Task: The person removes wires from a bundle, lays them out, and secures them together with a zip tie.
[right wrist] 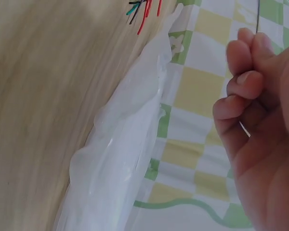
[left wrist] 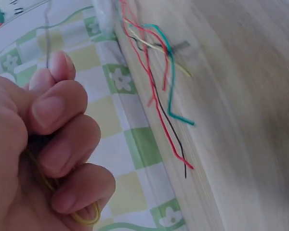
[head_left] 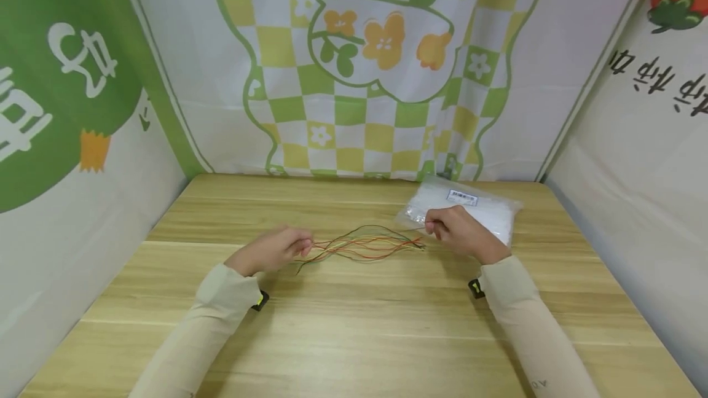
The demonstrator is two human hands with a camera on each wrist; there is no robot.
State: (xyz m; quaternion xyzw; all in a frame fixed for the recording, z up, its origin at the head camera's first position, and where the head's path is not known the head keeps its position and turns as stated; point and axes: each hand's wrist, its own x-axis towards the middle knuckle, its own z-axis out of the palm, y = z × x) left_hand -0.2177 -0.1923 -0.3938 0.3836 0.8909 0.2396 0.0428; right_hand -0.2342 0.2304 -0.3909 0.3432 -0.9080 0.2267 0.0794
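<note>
A loose bundle of thin wires (head_left: pixel 367 241), red, yellow, green and dark, lies on the counter at the centre of the frame in the head view, fanned out in long curves with its ends spread. One dark wire (left wrist: pixel 47 33) stands apart from it, its near part pinched between thumb and fingertip of the left hand (head_left: pixel 279 249), just left of the centre. The other left fingers (left wrist: pixel 70 144) are curled into the palm around a yellow loop (left wrist: pixel 86 220), perhaps another strand. Right of the centre, the right hand (head_left: pixel 456 232) also pinches a fine dark strand (right wrist: pixel 258 17) between thumb and fingertip, its remaining fingers folded in; it is probably the same wire stretched between both hands, though its whole length cannot be followed. As to progress, this one strand appears to be drawn clear of the others, while most of the bundle lies loose, unsorted and untied, so the work looks near its beginning, with the other wires left to handle. Behind the right hand, right of the centre, a clear plastic bag (head_left: pixel 492 215) with white contents and a printed label (head_left: pixel 463 198) lies on the counter (head_left: pixel 354 330); whether it is sealed cannot be told. A checked, flowered cloth (head_left: pixel 378 115) hangs across the top of the frame.
</note>
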